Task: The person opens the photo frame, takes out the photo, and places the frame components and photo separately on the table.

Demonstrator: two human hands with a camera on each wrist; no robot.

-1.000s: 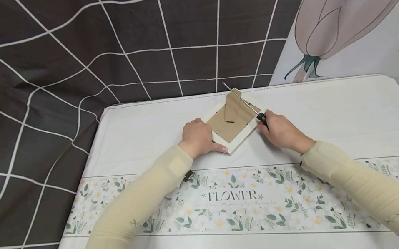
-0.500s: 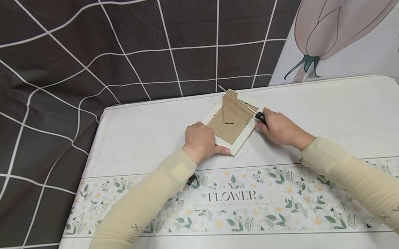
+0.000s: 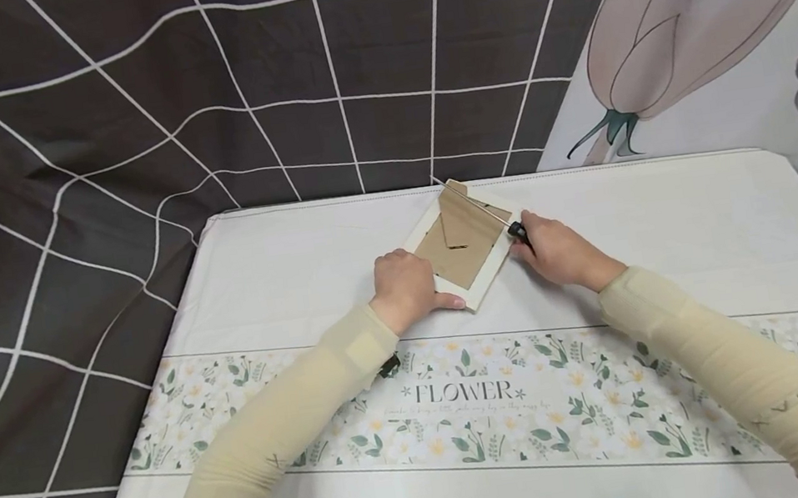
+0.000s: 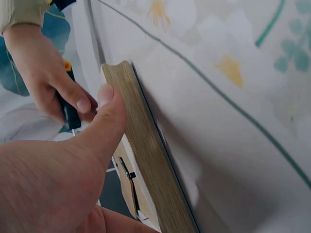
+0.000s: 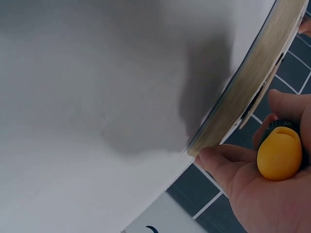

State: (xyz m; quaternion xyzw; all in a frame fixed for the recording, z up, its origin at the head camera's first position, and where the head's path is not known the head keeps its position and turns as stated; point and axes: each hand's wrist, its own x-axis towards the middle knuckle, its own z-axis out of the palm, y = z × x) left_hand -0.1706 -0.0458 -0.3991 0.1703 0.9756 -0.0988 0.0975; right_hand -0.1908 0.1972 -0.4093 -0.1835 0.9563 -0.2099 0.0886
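Observation:
A picture frame (image 3: 490, 272) with a pale border lies back side up on the table, its brown backing board (image 3: 437, 254) and stand leg (image 3: 452, 217) showing. My left hand (image 3: 404, 289) grips its left side, the thumb along the near corner. In my right hand (image 3: 558, 249) is a screwdriver (image 3: 519, 231), its shaft slanting across the frame's back toward the far left. In the right wrist view, the yellow handle end (image 5: 279, 155) sits in the palm while fingertips touch a corner of the frame's wood-grained side (image 5: 252, 73). The left hand's far fingers are mostly hidden.
A white tablecloth (image 3: 296, 271) with a printed flower band (image 3: 469, 433) covers the table. Behind the back edge hangs a dark cloth with white grid lines (image 3: 380, 49). A pale flower-printed cloth (image 3: 709, 73) hangs at the right.
The frame has turned slightly counterclockwise, its near corner shifting right and its far end left. Both hands moved with it, the left a little nearer. The screwdriver tip has shifted left.

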